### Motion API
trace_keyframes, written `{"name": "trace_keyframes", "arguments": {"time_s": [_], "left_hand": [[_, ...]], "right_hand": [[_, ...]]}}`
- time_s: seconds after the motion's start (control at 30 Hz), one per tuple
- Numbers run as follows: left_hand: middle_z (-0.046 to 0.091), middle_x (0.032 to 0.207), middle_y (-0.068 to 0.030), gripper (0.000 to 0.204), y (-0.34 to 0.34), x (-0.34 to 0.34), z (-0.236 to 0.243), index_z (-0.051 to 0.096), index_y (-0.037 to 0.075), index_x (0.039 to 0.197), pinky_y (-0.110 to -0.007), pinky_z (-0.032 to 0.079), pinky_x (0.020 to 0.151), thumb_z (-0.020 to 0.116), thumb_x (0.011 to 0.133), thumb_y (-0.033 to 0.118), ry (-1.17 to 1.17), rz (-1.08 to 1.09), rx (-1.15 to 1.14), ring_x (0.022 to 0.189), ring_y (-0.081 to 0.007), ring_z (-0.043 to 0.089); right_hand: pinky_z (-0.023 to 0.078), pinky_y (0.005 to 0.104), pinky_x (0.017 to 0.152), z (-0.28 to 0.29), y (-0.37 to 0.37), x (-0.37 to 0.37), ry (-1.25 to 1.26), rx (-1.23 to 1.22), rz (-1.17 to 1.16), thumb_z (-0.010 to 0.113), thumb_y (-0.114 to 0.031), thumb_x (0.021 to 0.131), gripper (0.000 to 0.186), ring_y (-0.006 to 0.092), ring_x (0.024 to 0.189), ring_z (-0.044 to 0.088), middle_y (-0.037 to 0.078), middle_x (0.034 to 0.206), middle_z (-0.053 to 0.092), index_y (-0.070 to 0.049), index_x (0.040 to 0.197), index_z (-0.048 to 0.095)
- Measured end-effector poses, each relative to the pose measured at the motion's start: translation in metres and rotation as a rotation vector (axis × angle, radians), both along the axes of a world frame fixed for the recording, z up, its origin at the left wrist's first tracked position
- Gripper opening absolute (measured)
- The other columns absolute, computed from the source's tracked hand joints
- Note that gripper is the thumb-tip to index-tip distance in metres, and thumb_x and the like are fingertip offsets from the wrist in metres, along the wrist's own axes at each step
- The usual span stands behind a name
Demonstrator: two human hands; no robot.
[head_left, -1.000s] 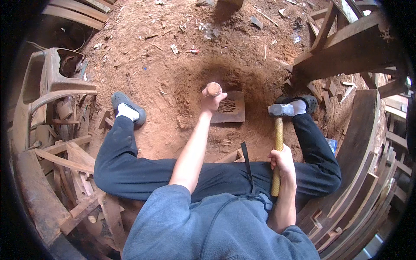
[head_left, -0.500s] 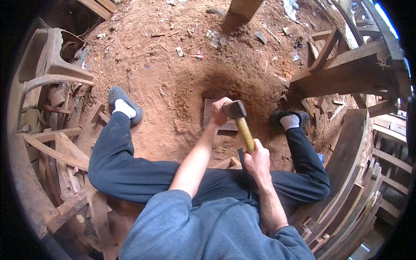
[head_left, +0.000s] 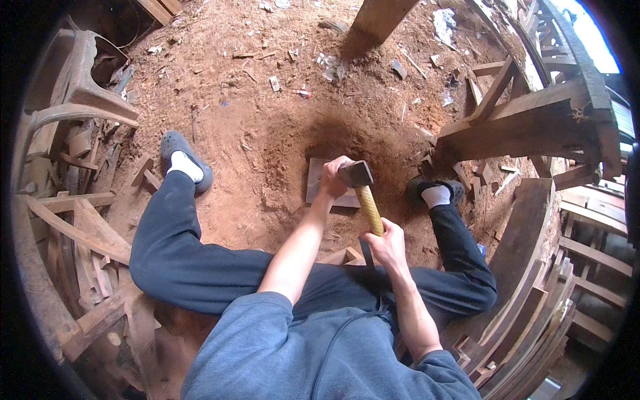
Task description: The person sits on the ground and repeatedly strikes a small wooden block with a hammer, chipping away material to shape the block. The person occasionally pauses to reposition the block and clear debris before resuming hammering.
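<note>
My right hand (head_left: 388, 244) is wrapped around the lower part of a hammer's yellow handle (head_left: 369, 212). The blocky dark metal hammer head (head_left: 356, 174) is up beside my left hand (head_left: 333, 179) and overlaps its fingers in the picture. The left fingers are curled closed, and the hammer hides what they hold, if anything. Below that hand, a flat greyish board (head_left: 315, 183) lies on the ground between my feet. A dark narrow strip (head_left: 366, 253) shows next to my right hand; I cannot tell what it belongs to.
Sawdust and scraps cover the ground (head_left: 240, 120). Curved wooden furniture parts (head_left: 83, 113) crowd the left side. A heavy wooden frame (head_left: 520, 120) stands at the far right, with stacked planks (head_left: 517, 247) nearer. A wooden post (head_left: 383, 20) rises at the far edge.
The whole view has shifted slightly, carrying the scene a little leftward. Both hands and the hammer stay in nearly the same place over the board.
</note>
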State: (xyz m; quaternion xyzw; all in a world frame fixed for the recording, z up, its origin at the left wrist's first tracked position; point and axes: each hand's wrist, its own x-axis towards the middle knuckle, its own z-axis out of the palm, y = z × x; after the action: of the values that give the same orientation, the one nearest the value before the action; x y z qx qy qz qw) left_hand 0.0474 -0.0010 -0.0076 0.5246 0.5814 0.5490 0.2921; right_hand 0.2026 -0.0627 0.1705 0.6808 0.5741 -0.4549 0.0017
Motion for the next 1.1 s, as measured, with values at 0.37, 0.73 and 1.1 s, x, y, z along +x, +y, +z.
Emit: {"name": "trace_keyframes", "arguments": {"time_s": [0.37,0.73,1.1], "left_hand": [[0.065,0.075,-0.0141,0.016,0.003,-0.001,0.009,0.06,0.004,0.079,-0.035,0.052,0.062,0.07,0.066,0.005,-0.1,-0.013,-0.004,0.072,-0.03,0.067],[0.063,0.071,-0.0117,0.013,0.01,-0.006,-0.016,0.061,0.005,0.075,-0.033,0.051,0.061,0.066,0.065,0.01,-0.376,-0.076,0.012,0.067,-0.0272,0.065],[0.065,0.073,-0.0109,0.015,0.002,0.006,-0.016,0.061,0.006,0.077,-0.034,0.052,0.063,0.068,0.065,0.011,-0.048,0.0,0.0,0.07,-0.028,0.067]], "right_hand": [[0.032,0.0233,0.032,0.151,0.035,0.035,0.88,0.72,-0.421,0.064,0.005,0.067,0.025,0.0086,0.039,0.039,0.0,0.055,0.041,-0.007,0.074,0.043],[0.046,0.0332,0.057,-0.021,0.031,0.0,0.055,0.3,-0.192,0.059,-0.006,0.075,0.014,0.0182,0.06,0.059,0.008,0.065,0.061,0.004,0.083,0.061],[0.043,0.0293,0.047,0.104,0.051,0.008,0.672,1.127,-0.178,0.052,-0.001,0.076,0.009,0.0158,0.048,0.046,0.005,0.06,0.045,-0.005,0.082,0.047]]}}
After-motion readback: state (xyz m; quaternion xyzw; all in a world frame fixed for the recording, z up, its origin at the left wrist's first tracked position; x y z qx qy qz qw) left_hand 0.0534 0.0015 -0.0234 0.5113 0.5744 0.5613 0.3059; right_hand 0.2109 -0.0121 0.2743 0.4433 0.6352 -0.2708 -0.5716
